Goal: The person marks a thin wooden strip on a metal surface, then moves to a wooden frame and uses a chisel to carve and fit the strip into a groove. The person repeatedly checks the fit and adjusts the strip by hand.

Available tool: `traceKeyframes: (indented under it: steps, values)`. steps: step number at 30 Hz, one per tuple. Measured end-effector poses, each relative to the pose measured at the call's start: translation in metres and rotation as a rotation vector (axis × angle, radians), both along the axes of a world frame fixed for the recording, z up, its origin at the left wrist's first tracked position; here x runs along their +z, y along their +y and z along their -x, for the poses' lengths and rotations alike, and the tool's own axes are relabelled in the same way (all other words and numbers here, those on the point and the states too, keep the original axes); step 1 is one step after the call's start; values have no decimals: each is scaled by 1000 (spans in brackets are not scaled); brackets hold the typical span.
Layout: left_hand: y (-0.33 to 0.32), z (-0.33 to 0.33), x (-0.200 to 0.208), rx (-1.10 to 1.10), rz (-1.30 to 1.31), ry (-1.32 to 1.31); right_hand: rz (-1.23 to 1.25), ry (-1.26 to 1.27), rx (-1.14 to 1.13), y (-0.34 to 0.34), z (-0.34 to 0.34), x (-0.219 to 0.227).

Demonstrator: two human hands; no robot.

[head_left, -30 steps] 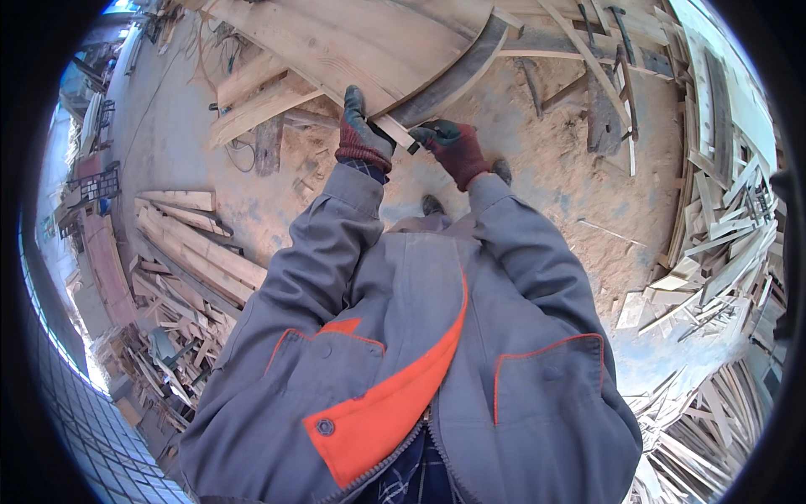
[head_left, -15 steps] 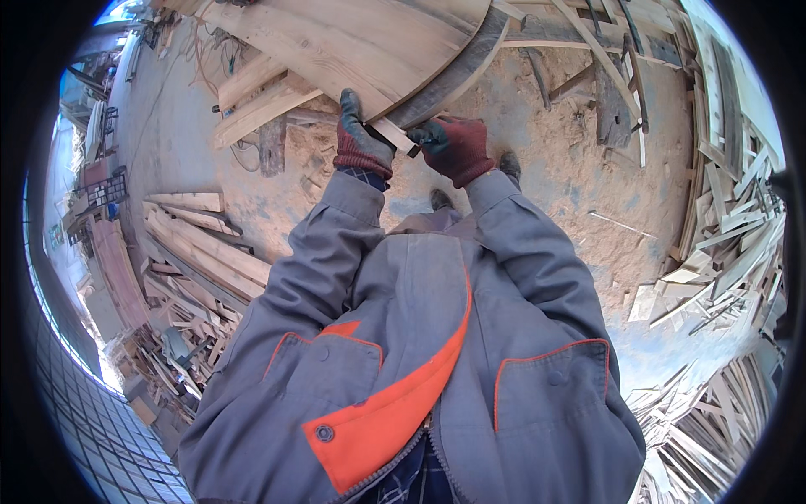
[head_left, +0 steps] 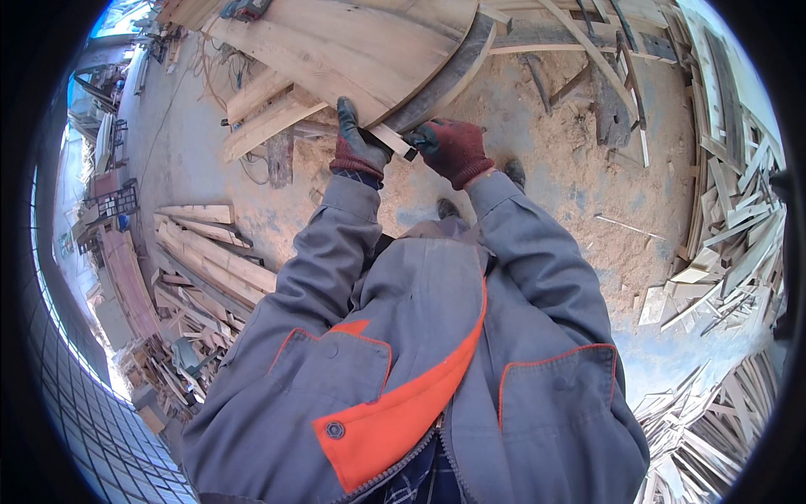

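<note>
Over the sawdust-strewn floor here, a broad, round-edged, pale wooden panel juts toward the person. At its near corner a narrow, pale, black-tipped strip slants down rightward, its tip nearest the gloved right hand, fingers curled; the gloved left hand is half-curled, thumb against the panel, though I can't tell whether either grips.

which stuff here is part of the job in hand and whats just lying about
In use, it seems: board, pale strip at its near corner, left hand at the board's edge, right hand by the strip's dark end.

Lying about: planks on the left, scraps on the right, thin rod.
</note>
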State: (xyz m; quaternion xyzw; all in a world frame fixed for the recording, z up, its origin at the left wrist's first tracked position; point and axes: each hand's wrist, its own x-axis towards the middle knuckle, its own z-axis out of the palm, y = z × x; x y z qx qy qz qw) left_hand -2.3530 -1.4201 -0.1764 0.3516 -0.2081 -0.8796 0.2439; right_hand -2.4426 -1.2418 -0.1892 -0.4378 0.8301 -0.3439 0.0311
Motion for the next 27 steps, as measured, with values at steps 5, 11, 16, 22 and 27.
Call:
traceKeyframes:
  steps: [5, 11, 16, 22, 27]
  values:
    - [-7, -2, -6, -59, -3, -1, 44, 55, -20, -3, -5, 0]
    - [-2, -2, -11, -68, 99, -55, -10, 43, -15, -6, -5, 9]
    - [2, 3, -2, -3, 101, -63, -34, -141, -33, 7, -5, 17]
    - [7, 3, -2, -21, 189, -111, 238, -940, -81, 14, -13, -8]
    - [6, 5, -4, -6, 211, -78, 393, -1288, -60, 5, -16, -15]
